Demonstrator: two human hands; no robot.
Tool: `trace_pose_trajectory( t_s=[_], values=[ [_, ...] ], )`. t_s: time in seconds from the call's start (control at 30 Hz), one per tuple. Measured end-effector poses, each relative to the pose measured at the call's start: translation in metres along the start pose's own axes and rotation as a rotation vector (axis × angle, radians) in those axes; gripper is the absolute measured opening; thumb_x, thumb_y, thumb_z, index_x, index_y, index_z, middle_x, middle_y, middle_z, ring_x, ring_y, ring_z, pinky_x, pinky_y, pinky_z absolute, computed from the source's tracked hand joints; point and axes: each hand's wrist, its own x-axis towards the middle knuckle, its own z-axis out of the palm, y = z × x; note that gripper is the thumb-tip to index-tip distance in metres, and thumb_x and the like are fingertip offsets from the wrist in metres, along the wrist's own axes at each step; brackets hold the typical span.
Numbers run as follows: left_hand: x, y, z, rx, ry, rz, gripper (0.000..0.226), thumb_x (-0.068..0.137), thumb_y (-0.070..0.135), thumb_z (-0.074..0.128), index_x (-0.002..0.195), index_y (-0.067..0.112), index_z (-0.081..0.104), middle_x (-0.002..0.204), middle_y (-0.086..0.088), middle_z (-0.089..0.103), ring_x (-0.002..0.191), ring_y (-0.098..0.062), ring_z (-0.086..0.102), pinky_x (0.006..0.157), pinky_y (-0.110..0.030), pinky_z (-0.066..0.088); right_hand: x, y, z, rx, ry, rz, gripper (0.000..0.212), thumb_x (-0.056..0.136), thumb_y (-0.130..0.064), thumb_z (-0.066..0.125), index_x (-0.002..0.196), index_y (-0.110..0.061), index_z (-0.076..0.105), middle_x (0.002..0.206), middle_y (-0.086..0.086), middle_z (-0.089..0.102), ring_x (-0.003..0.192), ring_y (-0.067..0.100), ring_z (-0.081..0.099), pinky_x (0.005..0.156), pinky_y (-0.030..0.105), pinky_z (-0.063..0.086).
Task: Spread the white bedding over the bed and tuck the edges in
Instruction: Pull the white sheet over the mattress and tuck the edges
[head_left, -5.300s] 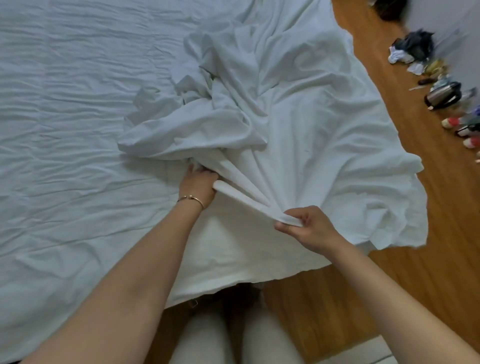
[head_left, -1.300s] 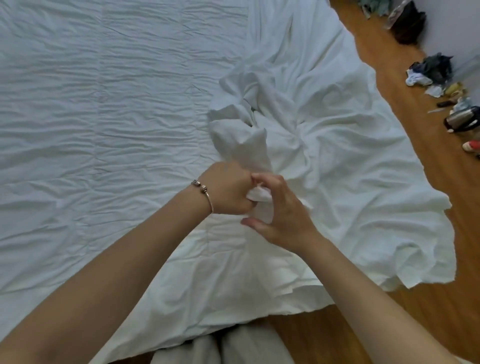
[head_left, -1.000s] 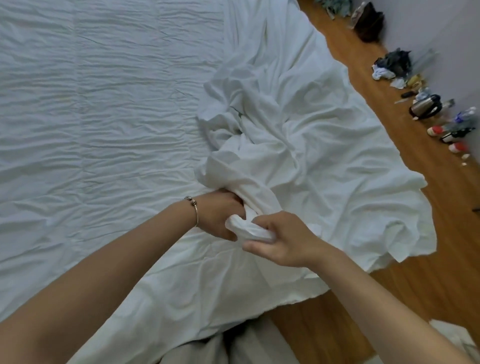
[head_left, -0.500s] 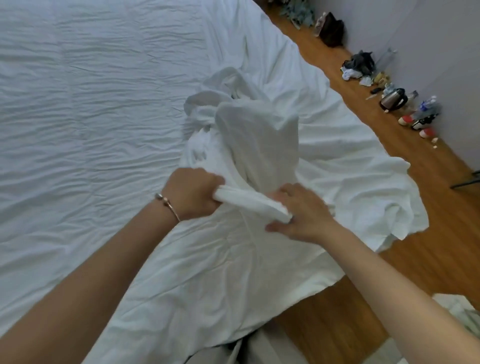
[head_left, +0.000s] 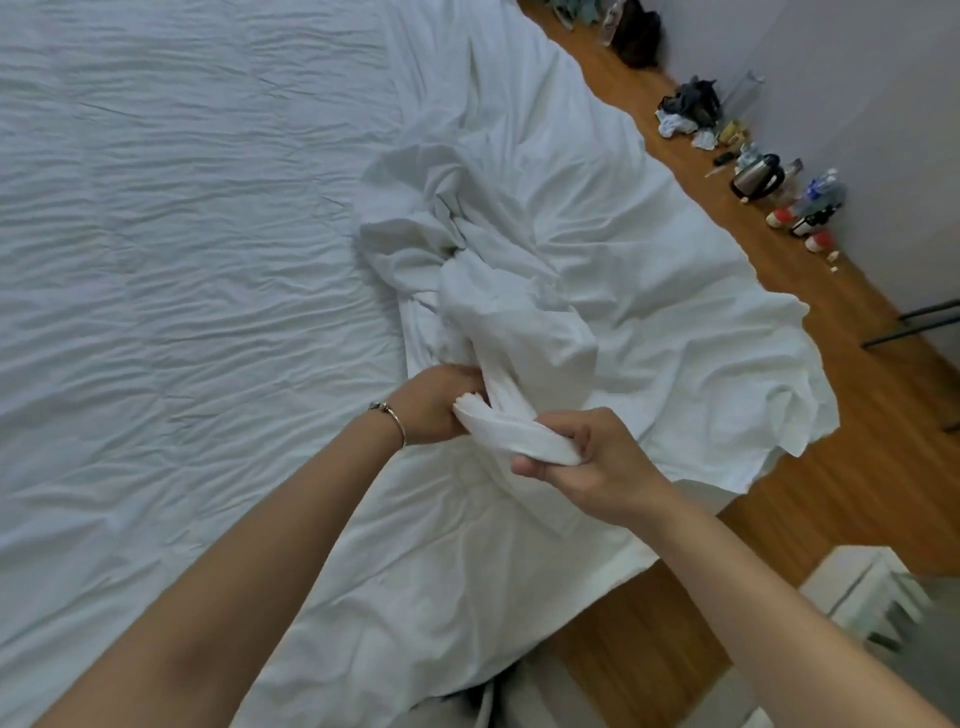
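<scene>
Near edge: the person's light trousers (head_left: 524, 696) show at the bottom, at the near side of the bed (head_left: 156, 260).
Right hand: the right hand (head_left: 597, 467) is near the middle of the view; its fingers (head_left: 589, 428) are curled round the near end of a gathered, rope-like strip of the white bedding (head_left: 649, 270), thumb underneath.
Left hand: the left hand (head_left: 434, 402) sits just left of and slightly beyond the right one, clenched on the same strip, with a frayed end poking out beside the knuckles; a thin bracelet (head_left: 392, 418) circles the wrist.
Held strip: it runs between the two hands and rises beyond them into a bunched mound of cloth.
White bedding: it lies crumpled on the right half of the bed, heaped in folds past the hands, its right edge hanging over the side onto the wooden floor (head_left: 831, 467); the near edge also drapes over the bed's near side.
Bed: the left part is covered by a flat, finely wrinkled white sheet.
Near right: a pale piece of furniture (head_left: 862, 587) stands on the floor, blurred.
Far right: along the wall (head_left: 883, 104) sit an electric kettle (head_left: 756, 179), bottles (head_left: 818, 200), a small pile of clothes (head_left: 685, 106) and a dark bag (head_left: 636, 31).
</scene>
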Motion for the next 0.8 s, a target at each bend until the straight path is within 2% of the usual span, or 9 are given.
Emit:
trace_pose_trajectory(
  t_s=[0.07,0.17,0.27,0.33,0.43,0.53,0.67,0.73,0.8],
  values=[
    [0.019,-0.014,-0.001,0.109,-0.041,0.024,0.015,0.083,0.013,0.060,0.073,0.023,0.055,0.092,-0.005,0.068,0.089,-0.026,0.062,0.077,-0.018,0.032,-0.006,0.000,-0.014,0.040,0.014,0.053,0.040,0.074,-0.038,0.080,0.067,-0.001,0.065,0.054,-0.008,0.046,0.049,0.004,0.039,0.052,0.017,0.028],
    [0.008,-0.012,-0.040,0.316,0.016,-0.002,0.013,0.080,0.019,0.048,0.073,0.015,0.058,0.088,-0.009,0.064,0.088,-0.030,0.062,0.072,-0.031,0.044,-0.009,0.030,-0.039,-0.299,0.063,0.275,0.019,0.073,-0.046,0.080,0.067,-0.034,0.066,0.062,-0.017,0.063,0.063,0.006,0.058,0.059,0.026,0.041],
    [-0.039,0.009,-0.080,0.408,0.384,0.307,0.016,0.068,0.020,0.044,0.063,0.016,0.059,0.063,0.000,0.058,0.070,-0.023,0.057,0.072,-0.033,0.045,0.007,0.051,-0.039,-0.516,0.142,0.317,0.010,0.081,-0.032,0.073,0.077,-0.040,0.068,0.079,-0.008,0.071,0.082,0.018,0.065,0.068,0.034,0.048],
    [-0.077,0.021,-0.081,0.510,0.501,0.306,0.017,0.071,0.011,0.045,0.064,0.017,0.059,0.061,0.003,0.056,0.068,-0.020,0.055,0.079,-0.029,0.038,0.027,0.049,-0.022,-0.654,0.063,0.222,0.013,0.080,-0.028,0.063,0.087,-0.032,0.073,0.086,-0.006,0.073,0.087,0.020,0.065,0.068,0.034,0.048],
    [-0.109,0.001,-0.031,0.546,0.305,0.137,0.015,0.061,0.008,0.057,0.072,0.016,0.063,0.065,0.003,0.059,0.065,-0.022,0.060,0.077,-0.028,0.035,0.048,0.039,0.000,-0.763,-0.371,0.297,0.030,0.081,-0.052,0.067,0.107,-0.039,0.062,0.108,-0.017,0.063,0.104,0.012,0.058,0.078,0.032,0.047],
    [-0.116,-0.028,0.027,0.603,-0.051,-0.044,0.041,0.039,0.006,0.078,0.073,0.024,0.062,0.066,0.010,0.062,0.063,-0.018,0.059,0.067,-0.027,0.033,0.054,0.028,0.032,-0.354,-0.656,0.377,0.085,0.074,-0.059,0.075,0.146,-0.040,0.035,0.140,-0.021,0.041,0.131,0.004,0.039,0.109,0.028,0.035],
    [-0.105,-0.027,0.049,0.558,-0.103,-0.148,0.054,0.037,0.009,0.081,0.087,0.023,0.067,0.079,0.012,0.068,0.065,-0.016,0.060,0.061,-0.027,0.043,0.066,0.044,0.088,-0.491,-0.579,0.101,0.073,0.083,-0.042,0.072,0.146,-0.025,0.038,0.153,-0.009,0.032,0.140,0.009,0.031,0.113,0.031,0.031],
    [-0.099,-0.028,0.054,0.481,-0.220,-0.216,0.053,0.064,0.015,0.070,0.115,0.020,0.058,0.109,0.007,0.064,0.094,-0.019,0.060,0.082,-0.030,0.042,0.077,0.058,0.109,-0.752,-0.411,-0.200,0.056,0.085,-0.017,0.068,0.138,-0.013,0.049,0.155,0.002,0.033,0.142,0.019,0.033,0.110,0.039,0.038],
    [-0.100,-0.042,0.054,0.192,-0.491,-0.401,0.057,0.075,0.026,0.056,0.131,0.019,0.047,0.128,0.003,0.054,0.116,-0.022,0.052,0.099,-0.033,0.037,0.090,0.066,0.121,-0.990,-0.263,-0.490,0.050,0.077,-0.008,0.063,0.126,-0.012,0.058,0.153,0.008,0.037,0.142,0.029,0.033,0.113,0.046,0.031]
  ],
)
